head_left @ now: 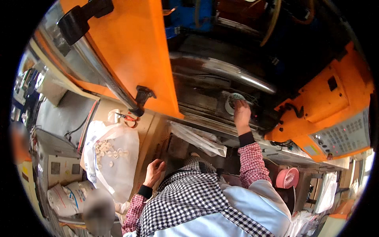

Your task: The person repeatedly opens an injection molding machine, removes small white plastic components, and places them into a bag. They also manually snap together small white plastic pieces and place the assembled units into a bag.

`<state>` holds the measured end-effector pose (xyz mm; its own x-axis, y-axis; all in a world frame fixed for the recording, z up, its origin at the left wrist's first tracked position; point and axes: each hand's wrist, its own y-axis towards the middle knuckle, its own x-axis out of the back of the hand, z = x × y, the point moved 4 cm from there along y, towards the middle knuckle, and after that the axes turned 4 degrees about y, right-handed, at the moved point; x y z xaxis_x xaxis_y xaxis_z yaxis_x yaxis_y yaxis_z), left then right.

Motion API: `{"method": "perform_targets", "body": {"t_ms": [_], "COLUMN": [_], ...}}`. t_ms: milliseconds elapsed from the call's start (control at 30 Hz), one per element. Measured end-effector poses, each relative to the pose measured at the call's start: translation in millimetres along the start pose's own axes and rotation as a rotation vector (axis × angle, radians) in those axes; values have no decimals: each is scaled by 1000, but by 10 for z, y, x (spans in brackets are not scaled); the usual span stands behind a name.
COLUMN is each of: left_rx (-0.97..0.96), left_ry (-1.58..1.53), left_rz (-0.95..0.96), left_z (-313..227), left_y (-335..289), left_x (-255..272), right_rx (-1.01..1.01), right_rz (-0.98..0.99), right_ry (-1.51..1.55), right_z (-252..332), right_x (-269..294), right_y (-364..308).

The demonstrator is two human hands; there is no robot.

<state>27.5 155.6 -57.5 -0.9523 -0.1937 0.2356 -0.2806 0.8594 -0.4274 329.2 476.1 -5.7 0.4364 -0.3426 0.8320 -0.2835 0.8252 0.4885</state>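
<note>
In the machine's opening, my right hand (pixel 242 114) is at the near right rim of a small white cup (pixel 229 106). Its fingers are bent over the rim, and the fingertips partly hide what is inside the cup. My left hand (pixel 154 173) hangs low beside the wooden bench, loosely curled with its fingers a little apart and nothing in it. To its left, a white plastic bag (pixel 125 166) lies flat, with several small cream-coloured round parts (pixel 106 148) on it. Red-handled pliers (pixel 129 118) rest behind the bag.
An orange machine door (pixel 130 47) with a metal bar handle stands at the left. On the right is an orange control panel (pixel 342 135) with buttons. A polished metal bar (pixel 237 73) crosses the machine's inside. A pink basin (pixel 287 177) sits low at the right; white sacks (pixel 65 197) are at the left.
</note>
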Motion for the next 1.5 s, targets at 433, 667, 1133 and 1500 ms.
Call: {"method": "perform_targets", "body": {"t_ms": [433, 667, 1133, 1500], "left_rx": [-252, -804, -688, -673], "left_ry": [343, 427, 397, 471], "left_rz": [-612, -783, -132, 76], "left_z": [-572, -2097, -2104, -2191], "left_y": [-85, -122, 424, 735], "left_x": [463, 169, -679, -1134], "right_rx": [192, 92, 23, 18], "right_rz": [-190, -90, 297, 496], "right_ry": [332, 341, 62, 46], "right_z": [755, 491, -294, -292], "right_x": [537, 713, 233, 82], "right_y": [294, 428, 168, 296]}}
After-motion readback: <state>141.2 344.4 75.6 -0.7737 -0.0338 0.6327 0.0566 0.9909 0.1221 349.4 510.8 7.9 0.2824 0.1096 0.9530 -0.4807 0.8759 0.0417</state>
